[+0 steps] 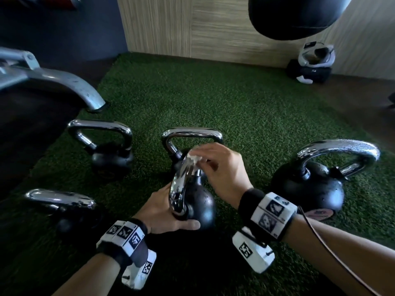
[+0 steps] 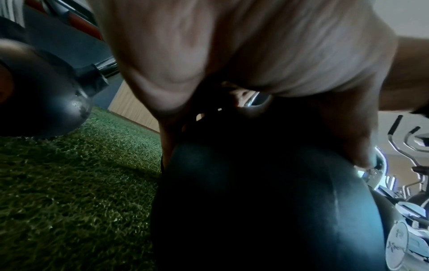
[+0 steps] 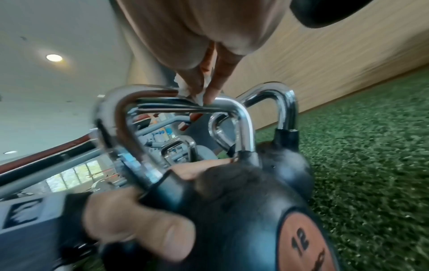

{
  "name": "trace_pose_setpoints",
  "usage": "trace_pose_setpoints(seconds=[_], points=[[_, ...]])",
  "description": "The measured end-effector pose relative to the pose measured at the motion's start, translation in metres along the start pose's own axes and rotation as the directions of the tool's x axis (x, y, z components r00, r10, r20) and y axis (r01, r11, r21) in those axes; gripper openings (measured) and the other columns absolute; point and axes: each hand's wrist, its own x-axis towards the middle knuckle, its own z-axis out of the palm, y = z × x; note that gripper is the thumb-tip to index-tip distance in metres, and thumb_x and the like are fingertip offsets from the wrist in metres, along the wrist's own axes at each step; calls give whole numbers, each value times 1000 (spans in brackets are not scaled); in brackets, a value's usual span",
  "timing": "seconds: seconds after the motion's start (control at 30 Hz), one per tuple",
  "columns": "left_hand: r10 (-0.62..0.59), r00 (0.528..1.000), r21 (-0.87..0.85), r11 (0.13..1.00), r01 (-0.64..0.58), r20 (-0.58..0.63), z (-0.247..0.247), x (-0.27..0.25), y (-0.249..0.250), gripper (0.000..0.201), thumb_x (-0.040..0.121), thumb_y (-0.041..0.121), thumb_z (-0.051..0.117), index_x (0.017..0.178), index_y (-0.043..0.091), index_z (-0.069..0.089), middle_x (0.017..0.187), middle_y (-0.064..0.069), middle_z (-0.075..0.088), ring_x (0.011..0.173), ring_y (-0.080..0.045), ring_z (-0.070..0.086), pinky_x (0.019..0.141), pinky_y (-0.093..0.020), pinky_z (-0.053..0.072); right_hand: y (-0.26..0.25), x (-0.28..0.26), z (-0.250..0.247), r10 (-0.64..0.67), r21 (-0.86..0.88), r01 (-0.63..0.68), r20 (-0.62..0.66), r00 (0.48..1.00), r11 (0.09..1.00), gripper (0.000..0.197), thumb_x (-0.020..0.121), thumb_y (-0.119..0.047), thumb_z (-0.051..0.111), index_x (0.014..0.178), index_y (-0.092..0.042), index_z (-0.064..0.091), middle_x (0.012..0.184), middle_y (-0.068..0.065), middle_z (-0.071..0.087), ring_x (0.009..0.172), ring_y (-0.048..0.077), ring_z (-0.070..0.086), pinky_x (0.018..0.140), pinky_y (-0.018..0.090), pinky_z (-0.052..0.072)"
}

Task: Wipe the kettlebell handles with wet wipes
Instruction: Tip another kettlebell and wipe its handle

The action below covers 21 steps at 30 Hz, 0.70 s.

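Note:
A black kettlebell (image 1: 199,205) marked 12 (image 3: 301,243) is tipped up off the green turf. My left hand (image 1: 164,212) grips its round body (image 2: 267,201), thumb (image 3: 144,231) wrapped across the front. Its chrome handle (image 1: 181,184) points up and away. My right hand (image 1: 220,167) pinches a crumpled white wet wipe (image 1: 193,158) against the top of that handle (image 3: 167,102), fingertips (image 3: 211,95) pressing the wipe (image 3: 197,96) onto the bar.
Several other chrome-handled kettlebells stand on the turf (image 1: 235,103): one behind the held one (image 1: 192,135), one at the right (image 1: 316,184), two at the left (image 1: 106,150) (image 1: 64,210). A steel machine leg (image 1: 70,86) is far left. A black punching bag (image 1: 295,16) hangs above.

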Motion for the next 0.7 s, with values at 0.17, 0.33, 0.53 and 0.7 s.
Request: trace_pose_setpoints(seconds=[0.17, 0.33, 0.53, 0.7], points=[[8, 1000, -43, 999, -7, 25, -4, 7, -11, 86, 43, 73, 90, 117, 71, 45, 128, 37, 57, 128, 9, 51, 117, -27, 38, -16, 5, -3, 116, 93, -124, 89, 989, 988, 28, 89, -9, 77, 117, -15, 77, 117, -1, 73, 101, 9, 66, 88, 8, 50], [12, 998, -21, 1000, -11, 69, -9, 14, -10, 86, 47, 76, 87, 123, 57, 53, 127, 29, 63, 126, 3, 55, 115, -30, 41, -31, 6, -9, 162, 162, -187, 157, 974, 969, 26, 84, -11, 83, 109, -15, 81, 97, -11, 69, 81, -1, 63, 77, 8, 49], [-12, 997, -31, 999, 15, 78, -9, 21, -17, 90, 46, 78, 86, 126, 50, 58, 125, 25, 66, 122, 1, 59, 113, -37, 46, -36, -2, -2, 368, 373, -415, 195, 909, 830, 23, 76, -11, 91, 95, -20, 82, 89, -3, 81, 85, 15, 78, 87, 36, 64], [12, 996, -75, 997, -5, 89, -8, 26, -14, 86, 53, 72, 89, 129, 56, 52, 131, 23, 64, 127, 1, 57, 113, -38, 46, -43, -8, 2, 423, 537, -494, 260, 868, 684, 19, 75, -3, 90, 88, -9, 78, 86, 9, 80, 86, 33, 78, 83, 51, 65]])
